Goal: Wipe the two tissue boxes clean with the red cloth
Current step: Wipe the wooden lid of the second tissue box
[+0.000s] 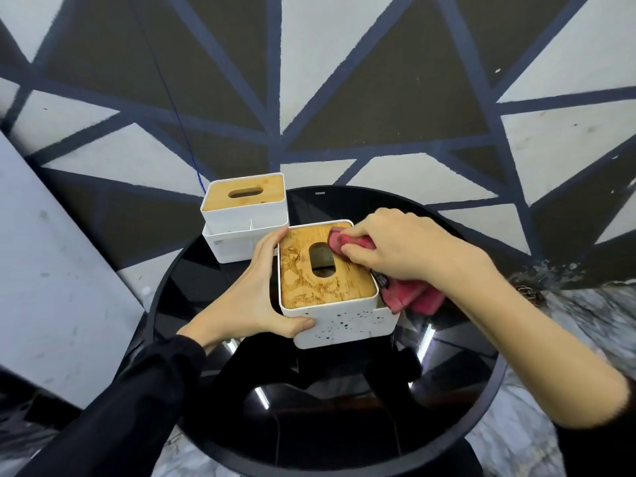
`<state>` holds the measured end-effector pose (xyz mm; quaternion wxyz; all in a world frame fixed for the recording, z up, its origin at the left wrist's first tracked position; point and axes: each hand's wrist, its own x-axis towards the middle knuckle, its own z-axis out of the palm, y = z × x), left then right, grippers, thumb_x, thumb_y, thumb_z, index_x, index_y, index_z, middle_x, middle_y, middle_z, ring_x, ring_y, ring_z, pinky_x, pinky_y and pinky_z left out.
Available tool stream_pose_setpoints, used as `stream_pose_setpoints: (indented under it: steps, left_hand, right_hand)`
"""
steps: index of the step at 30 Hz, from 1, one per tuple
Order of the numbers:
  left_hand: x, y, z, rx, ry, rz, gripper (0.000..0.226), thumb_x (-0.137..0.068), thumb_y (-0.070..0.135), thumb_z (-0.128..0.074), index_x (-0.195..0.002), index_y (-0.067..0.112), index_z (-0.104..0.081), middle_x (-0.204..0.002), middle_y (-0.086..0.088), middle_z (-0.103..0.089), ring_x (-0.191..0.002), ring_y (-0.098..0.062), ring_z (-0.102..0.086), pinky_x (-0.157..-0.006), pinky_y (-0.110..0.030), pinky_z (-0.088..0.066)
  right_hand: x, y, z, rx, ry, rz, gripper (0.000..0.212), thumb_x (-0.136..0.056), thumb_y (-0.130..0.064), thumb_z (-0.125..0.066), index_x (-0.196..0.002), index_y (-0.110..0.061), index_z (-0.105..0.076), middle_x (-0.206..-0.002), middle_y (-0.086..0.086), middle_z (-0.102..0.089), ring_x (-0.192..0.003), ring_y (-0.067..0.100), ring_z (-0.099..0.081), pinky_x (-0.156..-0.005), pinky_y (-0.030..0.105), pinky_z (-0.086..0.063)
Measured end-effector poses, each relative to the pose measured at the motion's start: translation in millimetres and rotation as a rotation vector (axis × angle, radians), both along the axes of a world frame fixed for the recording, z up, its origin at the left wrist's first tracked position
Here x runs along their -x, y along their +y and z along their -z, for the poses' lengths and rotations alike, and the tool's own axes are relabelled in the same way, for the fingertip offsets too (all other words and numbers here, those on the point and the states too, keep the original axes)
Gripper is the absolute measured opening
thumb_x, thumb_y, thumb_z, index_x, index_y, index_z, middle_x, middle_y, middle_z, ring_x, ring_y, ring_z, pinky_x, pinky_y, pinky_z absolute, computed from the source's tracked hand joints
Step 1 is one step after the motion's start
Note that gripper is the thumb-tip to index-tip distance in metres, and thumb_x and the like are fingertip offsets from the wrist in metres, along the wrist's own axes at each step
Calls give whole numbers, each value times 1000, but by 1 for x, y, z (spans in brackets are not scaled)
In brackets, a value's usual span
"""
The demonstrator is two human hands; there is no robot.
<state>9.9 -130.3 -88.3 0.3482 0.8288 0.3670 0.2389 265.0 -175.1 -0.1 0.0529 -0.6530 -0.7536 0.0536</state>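
- Round, black and glossy, the surface (447, 390) carries both tissue boxes in front of a wall painted in grey, dark and blue triangles.
- Right hand (395, 247): fingers curled round the red cloth (347, 243), pressing a bunched end of it onto the wooden lid (299, 270) of the near box (344, 325), at the lid's far right corner, just beside the oval slot (321, 260). The rest of the cloth trails under the wrist and hangs off the box's right side.
- Left hand (254, 297): clasps the near box from its left, thumb along the front top edge, fingers up the left wall. It looks to be steadying the box against the wiping.
- Key relation: the lid's long axis runs away from the person, as does the slot. The cloth sits at the far right, so the unwiped, stained wood lies toward the person and to the left of the right hand. My judgement is that strokes should run along that axis, down each side of the slot.
- The near box's white front wall is speckled with dark spots, below and left of the cloth; reaching it probably means sweeping over the front edge.
- Far box (244, 218): behind and to the left, close to the near box but apart from it. The left hand is nearer it, yet the cloth is in the right, which would have to cross over the near box.
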Motion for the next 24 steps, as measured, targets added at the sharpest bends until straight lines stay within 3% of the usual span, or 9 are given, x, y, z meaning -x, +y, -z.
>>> stream_pose_setpoints:
  steps: [6, 10, 13, 16, 20, 24]
  left_hand:
    - [0, 3, 0, 10, -10, 7, 140, -60, 50, -97, -162, 40, -1, -164, 10, -20, -153, -8, -31, -124, -46, -39]
    - [-1, 3, 2, -12, -7, 14, 142, -60, 53, -94, -162, 40, 3, -163, 13, -16, -152, -3, -29, -124, -42, -38]
    - [-1, 3, 1, -4, -8, 18, 143, -59, 55, -93, -162, 41, 6, -163, 15, -14, -153, -1, -26, -125, -38, -36]
    - [-1, 3, 1, 7, -5, 19, 144, -59, 57, -92, -162, 42, 7, -162, 20, -13, -151, 3, -26, -125, -35, -35]
    - [0, 3, 2, 14, -6, 17, 143, -60, 54, -93, -163, 43, 6, -163, 17, -15, -153, -2, -27, -126, -41, -35]
    - [1, 6, 2, 20, 7, 13, 144, -59, 53, -95, -163, 42, 5, -164, 14, -16, -154, -5, -28, -126, -45, -36]
  right_hand:
    - [2, 23, 0, -42, 25, -20, 37, -103, -54, -44, -132, -41, -64, -98, -4, -52, -89, 24, -56, -72, 35, -39]
    - [-3, -5, 0, -18, 73, -36, 34, -104, -55, -44, -130, -46, -64, -91, -11, -41, -86, 23, -55, -74, 36, -39]
    - [-5, -36, -4, 23, 90, -62, 34, -103, -56, -45, -131, -52, -62, -93, -11, -44, -82, 16, -56, -67, 32, -40]
    - [0, -61, -6, 60, 73, -69, 34, -102, -59, -43, -132, -55, -59, -94, -12, -43, -81, 12, -53, -72, 32, -40]
    - [-2, -60, -11, 101, 137, -49, 30, -99, -60, -47, -120, -57, -67, -88, -12, -51, -83, 14, -57, -72, 35, -45]
    - [-2, -28, -3, 49, 156, -41, 28, -99, -58, -50, -116, -51, -72, -80, -13, -56, -81, 16, -58, -63, 33, -38]
